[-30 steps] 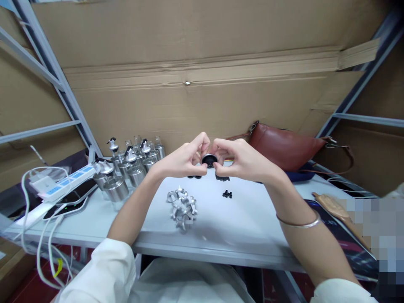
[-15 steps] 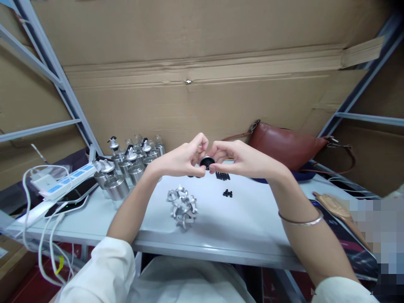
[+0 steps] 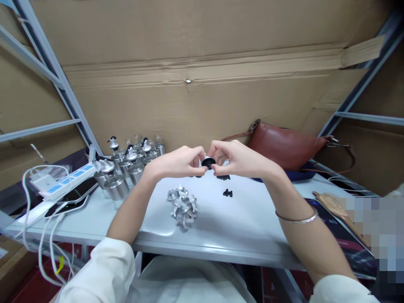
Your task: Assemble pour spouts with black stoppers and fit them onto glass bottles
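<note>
Past the silver pieces (image 3: 182,208), above the surface (image 3: 252,223), I see the left hand (image 3: 178,162) and right hand (image 3: 244,160) pinching a black cap (image 3: 208,163), each grip nearly closed. The left knuckles have just dipped; handling seems unfinished.

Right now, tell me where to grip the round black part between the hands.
Pinch the round black part at opposite rim edges, likely best from left and right, where the left hand and right hand hold it: its outline is circular and its dark side faces this view.
</note>
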The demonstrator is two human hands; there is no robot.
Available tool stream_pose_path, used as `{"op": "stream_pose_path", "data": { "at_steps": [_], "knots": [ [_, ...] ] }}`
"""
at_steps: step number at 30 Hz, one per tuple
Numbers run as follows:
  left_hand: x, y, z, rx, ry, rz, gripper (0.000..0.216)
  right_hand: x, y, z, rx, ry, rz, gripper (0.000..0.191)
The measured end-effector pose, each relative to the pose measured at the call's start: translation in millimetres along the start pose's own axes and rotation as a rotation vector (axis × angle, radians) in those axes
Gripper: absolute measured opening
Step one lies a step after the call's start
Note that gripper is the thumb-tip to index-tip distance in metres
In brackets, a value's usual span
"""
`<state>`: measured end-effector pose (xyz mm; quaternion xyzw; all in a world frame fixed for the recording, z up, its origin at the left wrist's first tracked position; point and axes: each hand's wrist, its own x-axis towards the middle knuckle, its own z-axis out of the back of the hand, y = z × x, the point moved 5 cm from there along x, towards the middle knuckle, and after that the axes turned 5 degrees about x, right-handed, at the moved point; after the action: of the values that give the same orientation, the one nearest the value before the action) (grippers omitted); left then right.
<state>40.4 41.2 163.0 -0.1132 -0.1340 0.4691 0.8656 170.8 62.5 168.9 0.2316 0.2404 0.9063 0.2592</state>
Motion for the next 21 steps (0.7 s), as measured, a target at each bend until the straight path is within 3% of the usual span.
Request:
{"op": "stream_pose_path", "data": {
  "at_steps": [4,8,14,21],
  "knots": [
    [1,-3,0,0.068,0.001,-0.038,0.020,-1,-1,0,0.057,-0.045,-0.022,0.014],
    [1,-2,4,0.003,-0.046,-0.072,0.022,-1,-3,6,0.136,-0.144,0.048,0.019],
    [1,2,9,-0.076,-0.113,-0.096,0.018,1,-8,9,0.152,-0.141,0.112,0.013],
    [2,-3,12,-0.112,-0.200,-0.127,0.015,-2,-1,8,0.088,-0.097,0.081,0.024]
  ]
}}
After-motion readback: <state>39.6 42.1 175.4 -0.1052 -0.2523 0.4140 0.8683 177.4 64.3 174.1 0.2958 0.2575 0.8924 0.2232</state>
